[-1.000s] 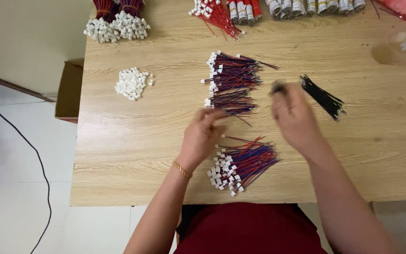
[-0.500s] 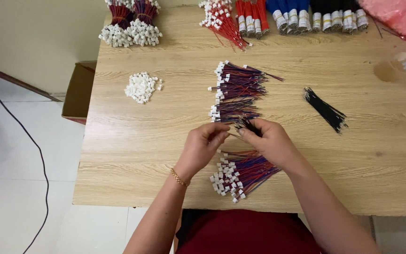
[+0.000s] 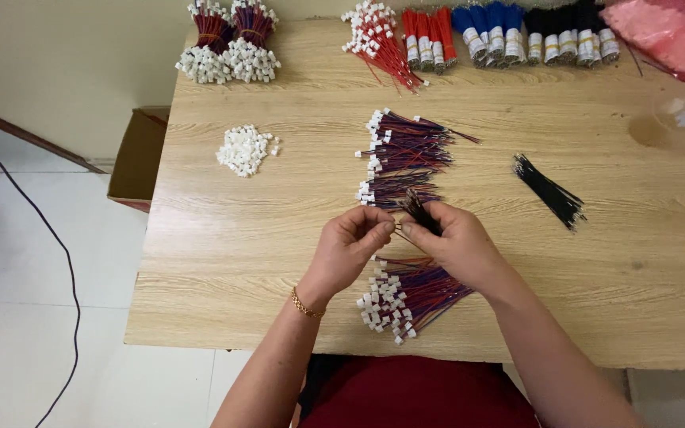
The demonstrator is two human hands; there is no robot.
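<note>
My left hand [image 3: 348, 250] and my right hand [image 3: 457, 244] meet at the middle of the wooden table [image 3: 279, 206], fingertips together over a thin wire. My right hand grips a small bunch of black wires [image 3: 419, 212] that sticks up from its fingers. My left hand pinches the end of a wire between thumb and forefinger. Just below the hands lies a pile of red-and-blue wires with white connectors [image 3: 406, 297]. A larger row of the same connector wires [image 3: 402, 158] lies just beyond the hands.
A bundle of loose black wires [image 3: 549, 190] lies to the right. A heap of white connectors [image 3: 245, 149] sits to the left. Tied bundles in red, blue and black line the far edge [image 3: 501, 36]. A cardboard box [image 3: 138, 158] stands beside the table's left edge.
My right hand has come back from the black wire bundle with a few black wires and joined my left hand at the table's middle. The camera view has shifted slightly.
</note>
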